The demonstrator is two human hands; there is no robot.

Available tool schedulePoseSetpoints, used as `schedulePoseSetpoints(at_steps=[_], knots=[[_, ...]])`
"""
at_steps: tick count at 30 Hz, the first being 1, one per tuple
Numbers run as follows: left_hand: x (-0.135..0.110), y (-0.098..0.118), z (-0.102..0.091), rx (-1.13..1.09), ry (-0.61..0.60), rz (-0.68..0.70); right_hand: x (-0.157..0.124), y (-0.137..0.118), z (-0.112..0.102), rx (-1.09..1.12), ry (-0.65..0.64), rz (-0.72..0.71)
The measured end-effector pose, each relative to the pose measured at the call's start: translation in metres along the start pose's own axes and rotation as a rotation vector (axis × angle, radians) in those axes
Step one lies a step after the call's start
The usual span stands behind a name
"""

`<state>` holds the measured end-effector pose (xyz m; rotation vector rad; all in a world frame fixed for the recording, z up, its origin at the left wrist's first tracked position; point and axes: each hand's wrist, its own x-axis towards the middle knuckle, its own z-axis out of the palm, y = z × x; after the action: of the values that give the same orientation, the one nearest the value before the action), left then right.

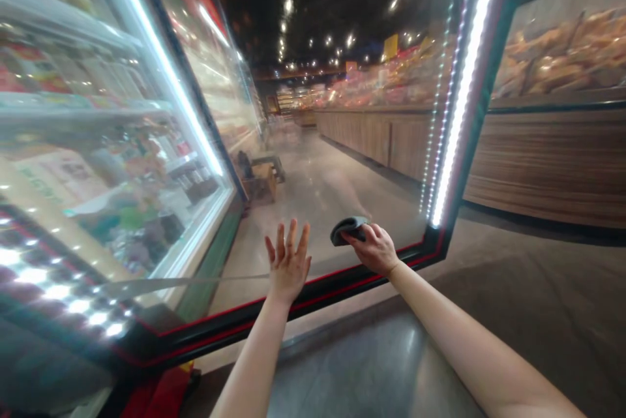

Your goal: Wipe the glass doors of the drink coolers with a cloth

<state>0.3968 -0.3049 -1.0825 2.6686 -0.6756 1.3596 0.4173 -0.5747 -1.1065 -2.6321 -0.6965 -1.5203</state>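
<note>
An open glass door [342, 164] of a store chiller swings out in front of me, framed in black with a red trim line. My left hand [288, 261] lies flat against the lower part of the pane, fingers stretched upward and slightly spread. My right hand [374, 247] presses a folded dark grey cloth [346, 229] onto the glass just to the right, near the door's bottom edge. The cloth sticks out to the left of my fingers.
The lit chiller cabinet [98, 144] with shelves of packaged goods stands at the left. A bright LED strip [462, 92] runs down the door's right edge. Through the glass a store aisle recedes, with a wooden counter [538, 164] along the right.
</note>
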Motion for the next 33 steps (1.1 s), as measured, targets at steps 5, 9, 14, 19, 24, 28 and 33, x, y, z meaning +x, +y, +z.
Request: schedulePoseSetpoints(at_steps=[5, 9, 14, 19, 24, 28, 33], knots=[[-0.008, -0.013, -0.009, 0.015, -0.017, -0.023, 0.001, 0.027, -0.008, -0.011, 0.138, 0.239], [-0.016, -0.024, -0.016, 0.038, -0.026, -0.035, 0.042, -0.016, -0.002, 0.026, 0.206, 0.379], [-0.030, -0.035, -0.020, 0.048, -0.026, -0.048, 0.040, -0.070, 0.010, 0.081, 0.017, 0.012], [-0.042, -0.052, -0.026, 0.044, -0.044, -0.068, 0.005, -0.033, 0.006, 0.047, -0.007, -0.225], [-0.050, -0.072, -0.036, 0.064, -0.019, -0.101, 0.034, -0.025, -0.002, -0.001, 0.156, 0.192], [-0.058, -0.081, -0.040, 0.075, -0.012, -0.121, 0.068, -0.083, 0.004, 0.058, 0.164, 0.318], [-0.071, -0.085, -0.040, 0.078, -0.039, -0.122, 0.051, -0.121, 0.015, 0.057, 0.057, -0.080]])
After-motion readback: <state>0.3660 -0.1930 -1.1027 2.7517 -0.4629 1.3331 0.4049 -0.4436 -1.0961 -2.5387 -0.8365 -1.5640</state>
